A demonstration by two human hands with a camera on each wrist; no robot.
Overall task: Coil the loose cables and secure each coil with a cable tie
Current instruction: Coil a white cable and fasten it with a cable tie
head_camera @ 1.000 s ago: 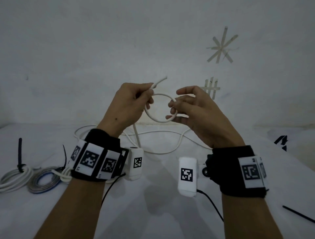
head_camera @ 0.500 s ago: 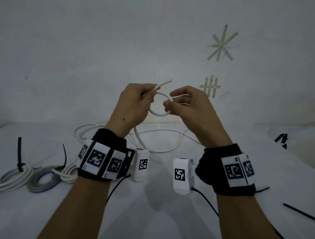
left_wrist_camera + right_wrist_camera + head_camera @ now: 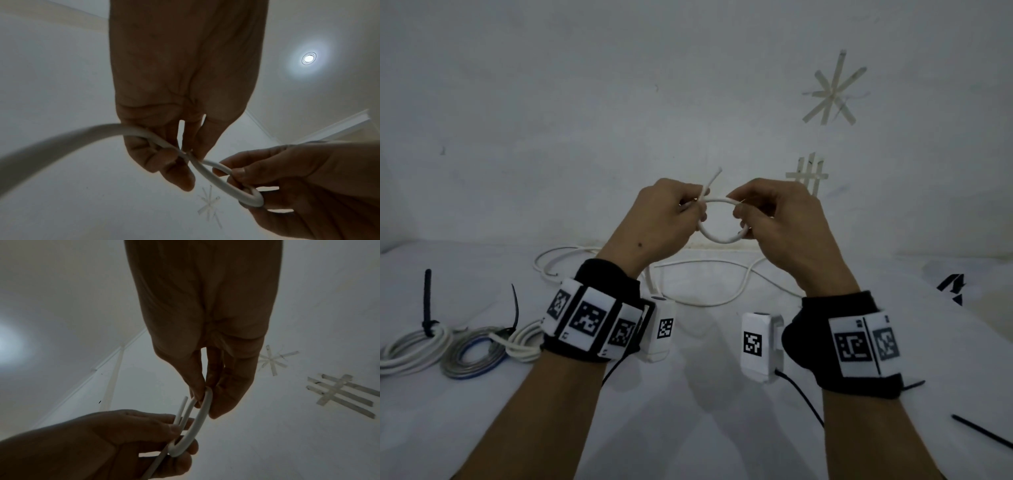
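A white cable [image 3: 717,236] is held up in the air in front of the wall, bent into one small loop between the two hands; the loop hangs well above the white table [image 3: 688,428], and the rest of the cable drops behind the left wrist and trails in loose curves across the table's far side; its cut end [image 3: 714,180] sticks up and to the right above the left hand [image 3: 654,222]. The left hand pinches the place where the cable crosses itself, thumb and fingers curled round it – the left wrist view shows the crossing caught at the fingertips [image 3: 185,180]; the right hand [image 3: 777,219] grips the loop's opposite side, fingers curled round the strand, thumb on top. Both wrists wear black bands with white square-patterned tags and a small white box each. On the table to the left lie three finished coils, side by side and touching: a white coil [image 3: 410,349] cinched with a black tie that stands upright, a grey and blue coil [image 3: 472,356] with a black tie leaning over it, and a smaller white coil [image 3: 524,342] partly hidden behind the left wristband; at the right edge lies a loose black tie [image 3: 983,435] – flat, well apart from everything else. On the wall, strips of tape form a star [image 3: 832,90] and, below it, a grid [image 3: 808,176].
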